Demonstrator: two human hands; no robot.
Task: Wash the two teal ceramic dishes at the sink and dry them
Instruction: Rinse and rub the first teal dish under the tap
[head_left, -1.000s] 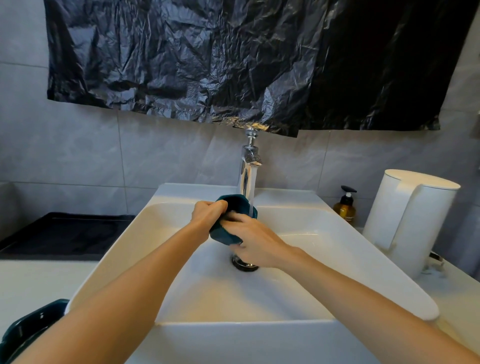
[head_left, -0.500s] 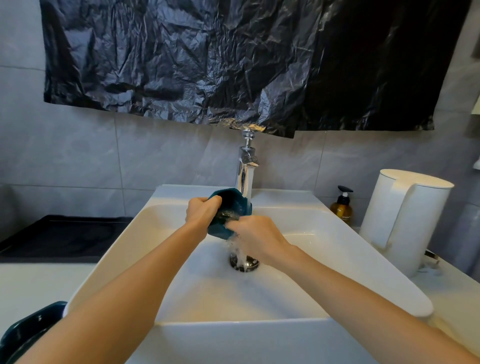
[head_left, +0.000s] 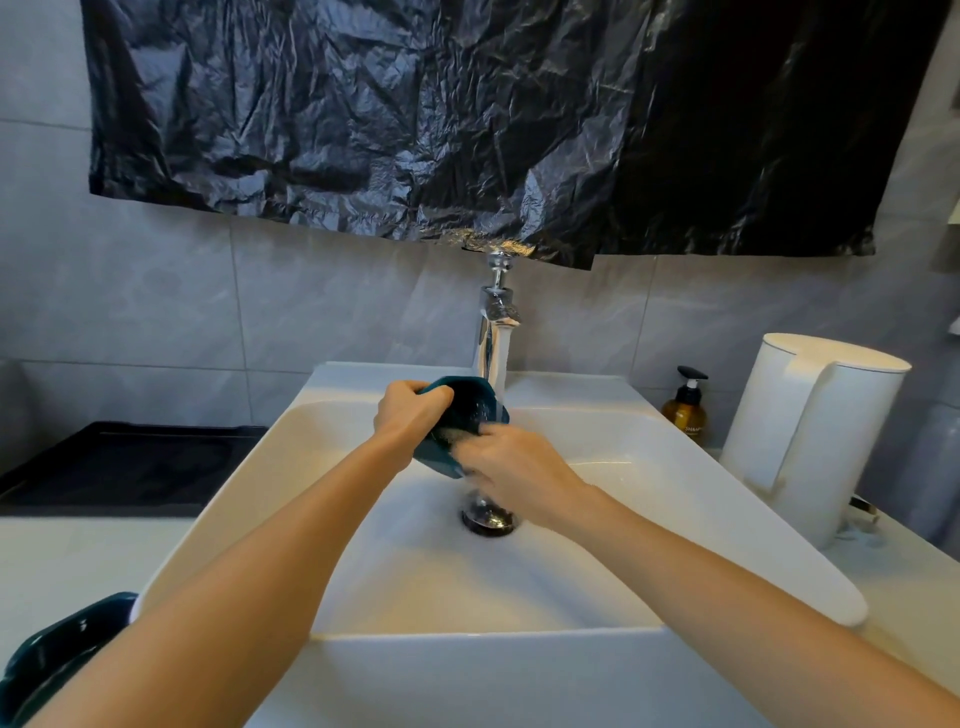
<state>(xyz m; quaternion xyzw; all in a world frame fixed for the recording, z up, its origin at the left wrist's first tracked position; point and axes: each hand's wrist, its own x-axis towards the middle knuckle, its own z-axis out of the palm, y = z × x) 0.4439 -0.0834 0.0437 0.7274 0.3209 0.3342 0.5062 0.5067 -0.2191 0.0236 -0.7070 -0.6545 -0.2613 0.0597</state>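
A small teal ceramic dish (head_left: 470, 410) is held tilted under the chrome tap (head_left: 494, 332), above the white sink (head_left: 675, 467). My left hand (head_left: 410, 413) grips its upper left rim. My right hand (head_left: 511, 467) is at the dish's lower right edge, with its fingers against the inside of the dish. Water runs off the dish to the drain (head_left: 488, 519). The second teal dish (head_left: 57, 649) sits on the counter at the bottom left, partly hidden by my left forearm.
A white kettle (head_left: 810, 436) stands on the counter right of the sink, with an amber pump bottle (head_left: 685, 413) behind it. A black tray (head_left: 119, 462) lies on the left. Black plastic sheeting (head_left: 467, 119) hangs on the tiled wall above the tap.
The dish has been turned so that its inside now faces me more. My right hand slid from the dish's front to its lower right edge, fingers inside.
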